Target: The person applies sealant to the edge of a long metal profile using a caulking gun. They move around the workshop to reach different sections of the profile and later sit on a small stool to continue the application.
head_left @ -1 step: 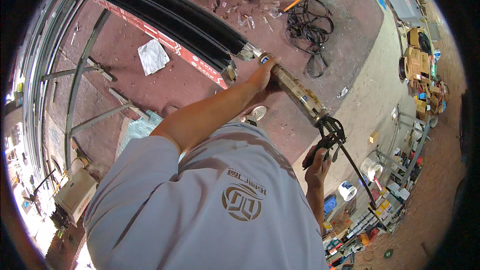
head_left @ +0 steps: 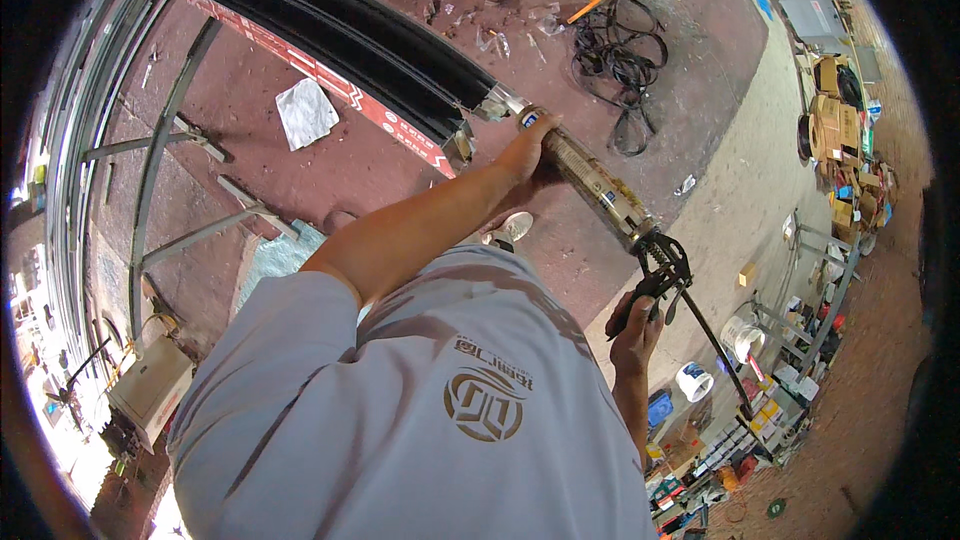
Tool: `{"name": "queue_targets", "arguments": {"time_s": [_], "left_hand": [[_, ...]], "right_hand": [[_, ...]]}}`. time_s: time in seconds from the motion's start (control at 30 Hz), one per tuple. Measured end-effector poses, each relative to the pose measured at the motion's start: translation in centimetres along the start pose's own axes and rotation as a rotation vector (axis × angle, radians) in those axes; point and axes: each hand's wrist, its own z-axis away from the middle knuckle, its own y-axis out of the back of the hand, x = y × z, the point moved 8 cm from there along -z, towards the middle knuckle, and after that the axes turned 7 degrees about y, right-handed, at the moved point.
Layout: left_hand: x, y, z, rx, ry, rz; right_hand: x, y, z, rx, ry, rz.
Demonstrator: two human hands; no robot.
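the caulking gun (head_left: 600, 190) slants at two o'clock, nose near the end of the black beam (head_left: 340, 25) at eleven. the left hand (head_left: 530, 148), at one, clasps the barrel (head_left: 578, 166), seemingly for steadiness; the right hand (head_left: 634, 332), at four, grasps the handle (head_left: 655, 284), likely for leverage.

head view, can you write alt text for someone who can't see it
A caulking gun is held with the left hand around its barrel near the front and the right hand on its black handle, front end close to the ends of long black profiles. Tangled black strips and a white sheet lie on the reddish floor.
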Motion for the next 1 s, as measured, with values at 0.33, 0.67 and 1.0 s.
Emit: {"name": "queue_targets", "arguments": {"time_s": [0.33, 0.67, 1.0], "left_hand": [[0.2, -0.5, 0.7, 0.029, -0.003, 0.024], [0.0, -0.4, 0.5, 0.065, 0.02, -0.021], [-0.4, -0.4, 1.0, 0.092, 0.055, -0.05]], "right_hand": [[-0.9, 0.1, -0.3, -0.027, 0.053, 0.1], [-3.9, 1.0, 0.0, -0.028, 0.185, 0.49], [-1.6, 0.4, 1.6, -0.161, -0.063, 0.059]]}}
